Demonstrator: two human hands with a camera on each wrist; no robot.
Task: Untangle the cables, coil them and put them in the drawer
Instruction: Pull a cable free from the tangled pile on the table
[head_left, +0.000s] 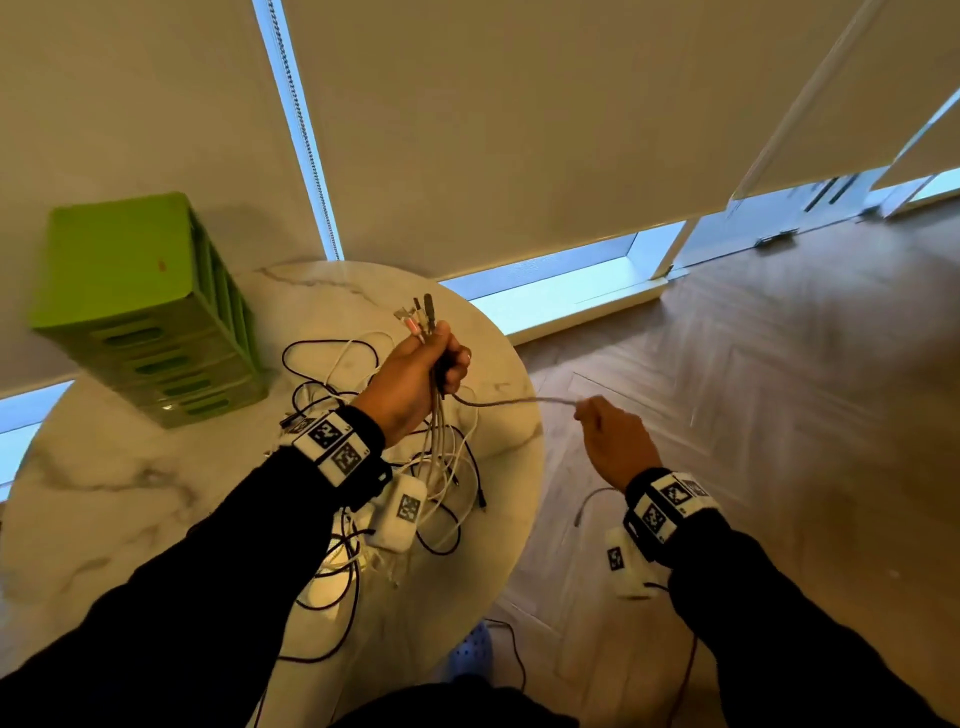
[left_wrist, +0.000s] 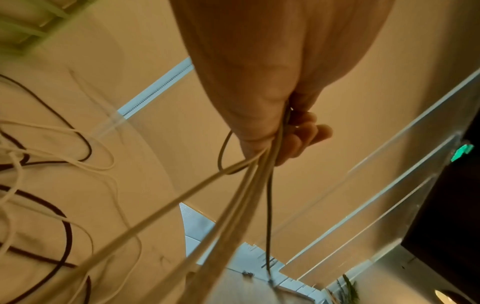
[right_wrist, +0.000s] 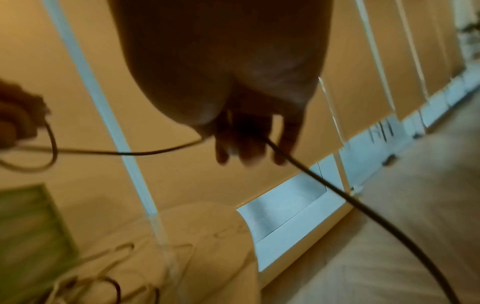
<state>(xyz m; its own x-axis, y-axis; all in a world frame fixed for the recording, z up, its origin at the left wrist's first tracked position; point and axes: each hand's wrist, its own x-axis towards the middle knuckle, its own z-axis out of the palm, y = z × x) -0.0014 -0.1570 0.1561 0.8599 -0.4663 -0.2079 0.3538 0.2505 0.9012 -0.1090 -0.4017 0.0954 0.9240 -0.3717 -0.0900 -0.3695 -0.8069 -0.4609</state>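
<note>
Above the round marble table (head_left: 130, 483), the left hand (head_left: 415, 374) grips a bundle of cables (head_left: 441, 431), plugs up. The right hand (head_left: 613, 441), off the table's edge, pinches one grey cable (head_left: 514, 401). Loose cables (head_left: 332, 374) sprawl beside the green drawer unit (head_left: 150, 312); blinds (head_left: 519, 130) hang behind.

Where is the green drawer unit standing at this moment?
In the head view, the green drawer unit stands on the far left of the round marble table, against the window blind, left of the tangled cables.
</note>
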